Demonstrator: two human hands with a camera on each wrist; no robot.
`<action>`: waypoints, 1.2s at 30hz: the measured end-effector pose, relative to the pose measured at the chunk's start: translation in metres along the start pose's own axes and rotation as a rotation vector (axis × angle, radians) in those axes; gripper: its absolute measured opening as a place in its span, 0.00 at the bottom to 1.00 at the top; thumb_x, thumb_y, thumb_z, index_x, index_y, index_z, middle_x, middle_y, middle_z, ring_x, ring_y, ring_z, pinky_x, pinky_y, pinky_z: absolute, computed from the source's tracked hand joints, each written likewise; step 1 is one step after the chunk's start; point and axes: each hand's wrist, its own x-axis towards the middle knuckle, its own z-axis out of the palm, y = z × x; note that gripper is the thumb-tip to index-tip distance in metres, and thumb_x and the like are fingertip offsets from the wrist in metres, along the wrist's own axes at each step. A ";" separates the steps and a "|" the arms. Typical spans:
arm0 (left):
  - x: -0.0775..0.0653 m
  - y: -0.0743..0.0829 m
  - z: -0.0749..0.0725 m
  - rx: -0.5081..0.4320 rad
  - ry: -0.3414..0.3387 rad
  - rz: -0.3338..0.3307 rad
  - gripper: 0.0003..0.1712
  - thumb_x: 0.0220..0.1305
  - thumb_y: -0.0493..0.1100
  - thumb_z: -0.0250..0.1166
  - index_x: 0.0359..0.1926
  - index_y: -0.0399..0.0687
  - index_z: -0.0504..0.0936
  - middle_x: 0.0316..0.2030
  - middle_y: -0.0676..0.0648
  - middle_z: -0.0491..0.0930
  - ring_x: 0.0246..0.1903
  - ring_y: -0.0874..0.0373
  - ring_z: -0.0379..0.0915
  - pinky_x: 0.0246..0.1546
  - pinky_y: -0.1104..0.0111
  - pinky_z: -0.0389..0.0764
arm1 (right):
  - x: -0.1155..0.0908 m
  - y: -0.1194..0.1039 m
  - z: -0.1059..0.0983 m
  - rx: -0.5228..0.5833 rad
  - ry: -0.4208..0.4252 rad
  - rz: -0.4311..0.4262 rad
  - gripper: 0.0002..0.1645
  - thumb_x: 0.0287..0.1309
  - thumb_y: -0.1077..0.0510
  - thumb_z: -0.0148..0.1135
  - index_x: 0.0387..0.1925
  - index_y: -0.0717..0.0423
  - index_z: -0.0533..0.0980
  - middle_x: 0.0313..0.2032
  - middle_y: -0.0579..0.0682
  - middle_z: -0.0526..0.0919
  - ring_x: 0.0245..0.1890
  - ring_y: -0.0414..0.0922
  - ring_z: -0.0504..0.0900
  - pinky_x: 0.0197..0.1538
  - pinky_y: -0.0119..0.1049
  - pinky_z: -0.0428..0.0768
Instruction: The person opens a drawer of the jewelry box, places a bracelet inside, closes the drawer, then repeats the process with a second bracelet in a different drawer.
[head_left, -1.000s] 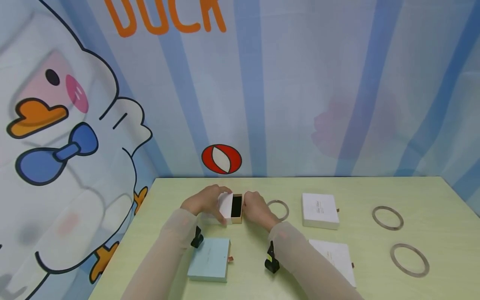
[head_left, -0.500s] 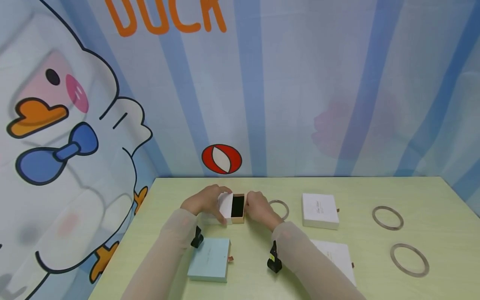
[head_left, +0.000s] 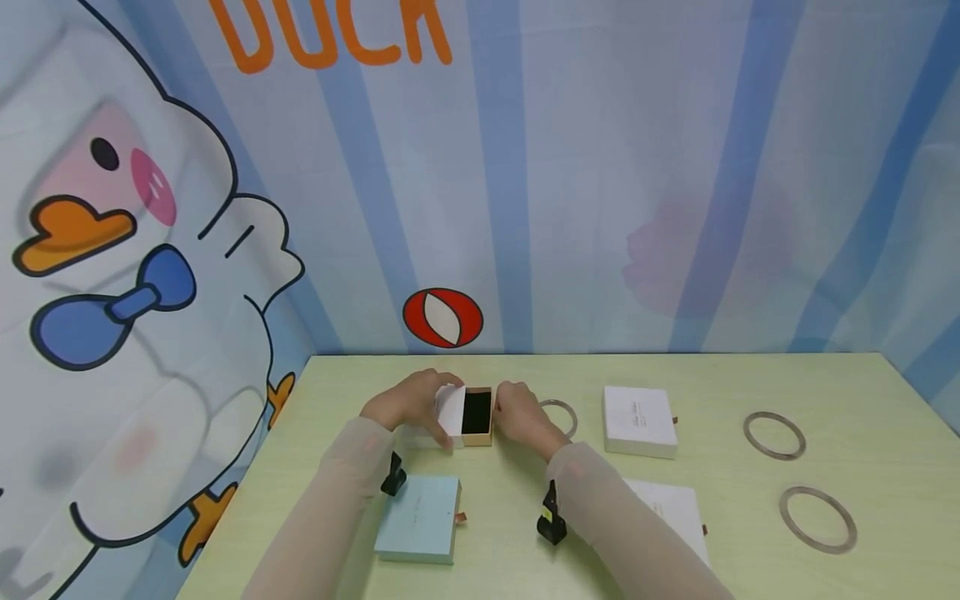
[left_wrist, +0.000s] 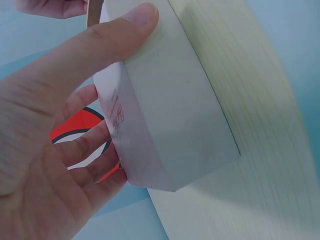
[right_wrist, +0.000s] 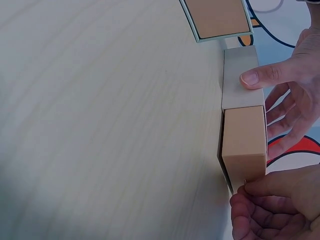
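My left hand grips the white sleeve of a small drawer box, thumb on one long side and fingers on the opposite one. Out of the sleeve's right end sticks a tan cardboard drawer with a black inside, pulled partway out. At the drawer's outer end my right hand pinches its pull tab between thumb and curled forefinger; the tab is mostly hidden by the fingertips. In the left wrist view the sleeve shows faint reddish print near the left fingers.
Nearest me lies a light blue box with an orange tab. Two white boxes, one farther back and one partly behind the right sleeve, stand to the right. A grey ring lies behind the right hand; two more rings lie far right.
The right hand has moved slightly rightward and the drawer has slid farther out, showing more of its black inside. The left hand and the sleeve have stayed in place.
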 end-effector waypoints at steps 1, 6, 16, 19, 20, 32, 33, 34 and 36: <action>0.000 0.000 0.000 -0.002 0.001 0.003 0.55 0.33 0.46 0.88 0.67 0.50 0.74 0.56 0.45 0.75 0.53 0.51 0.67 0.59 0.54 0.72 | 0.000 0.000 0.000 -0.004 0.002 -0.001 0.30 0.62 0.73 0.53 0.09 0.51 0.57 0.10 0.43 0.55 0.11 0.40 0.58 0.17 0.30 0.59; -0.001 0.001 -0.001 -0.011 0.002 0.016 0.55 0.32 0.46 0.88 0.66 0.49 0.74 0.57 0.44 0.75 0.54 0.50 0.68 0.60 0.54 0.72 | -0.001 0.002 -0.002 -0.008 0.006 0.002 0.31 0.61 0.74 0.53 0.08 0.51 0.56 0.09 0.42 0.53 0.11 0.39 0.57 0.17 0.30 0.58; -0.001 0.002 -0.001 -0.004 0.003 0.011 0.55 0.31 0.46 0.89 0.66 0.50 0.74 0.56 0.45 0.75 0.53 0.51 0.68 0.59 0.54 0.72 | -0.001 0.003 -0.004 -0.004 -0.010 0.028 0.31 0.61 0.74 0.53 0.08 0.51 0.57 0.09 0.43 0.54 0.11 0.39 0.57 0.17 0.31 0.59; -0.002 0.002 -0.001 -0.008 0.004 0.018 0.55 0.31 0.46 0.89 0.66 0.49 0.75 0.56 0.45 0.75 0.54 0.51 0.68 0.59 0.54 0.72 | -0.001 0.002 -0.005 -0.002 -0.015 0.043 0.29 0.61 0.74 0.54 0.09 0.52 0.58 0.10 0.44 0.57 0.12 0.40 0.58 0.18 0.31 0.59; -0.002 0.002 -0.001 -0.008 0.004 0.019 0.55 0.31 0.46 0.89 0.66 0.49 0.75 0.57 0.45 0.75 0.54 0.51 0.68 0.59 0.54 0.72 | -0.001 0.002 -0.005 0.000 -0.016 0.046 0.29 0.61 0.74 0.54 0.09 0.53 0.59 0.11 0.45 0.58 0.12 0.40 0.59 0.18 0.31 0.60; 0.001 0.000 0.000 -0.005 0.008 0.006 0.55 0.31 0.46 0.89 0.66 0.50 0.75 0.56 0.46 0.75 0.52 0.52 0.68 0.59 0.55 0.72 | 0.001 0.006 -0.007 0.005 -0.027 0.048 0.27 0.62 0.73 0.54 0.10 0.54 0.63 0.11 0.45 0.60 0.13 0.40 0.60 0.18 0.31 0.61; 0.001 0.000 0.000 -0.005 0.008 0.004 0.55 0.32 0.46 0.88 0.66 0.50 0.75 0.56 0.46 0.75 0.52 0.52 0.68 0.58 0.55 0.73 | 0.002 0.007 -0.007 0.008 -0.029 0.050 0.26 0.62 0.73 0.55 0.11 0.55 0.65 0.12 0.46 0.61 0.14 0.40 0.61 0.19 0.31 0.61; 0.001 0.001 -0.001 -0.006 0.010 0.006 0.55 0.32 0.46 0.89 0.66 0.50 0.75 0.56 0.46 0.75 0.52 0.51 0.68 0.58 0.54 0.73 | 0.002 0.007 -0.007 0.008 -0.030 0.050 0.25 0.62 0.73 0.55 0.11 0.56 0.66 0.12 0.46 0.62 0.14 0.41 0.61 0.19 0.31 0.62; 0.001 0.002 -0.002 -0.008 0.008 0.002 0.54 0.32 0.46 0.88 0.66 0.50 0.75 0.56 0.46 0.75 0.52 0.51 0.68 0.58 0.54 0.73 | 0.003 0.008 -0.007 0.004 -0.027 0.044 0.23 0.62 0.73 0.55 0.13 0.58 0.68 0.13 0.47 0.64 0.14 0.41 0.62 0.19 0.31 0.63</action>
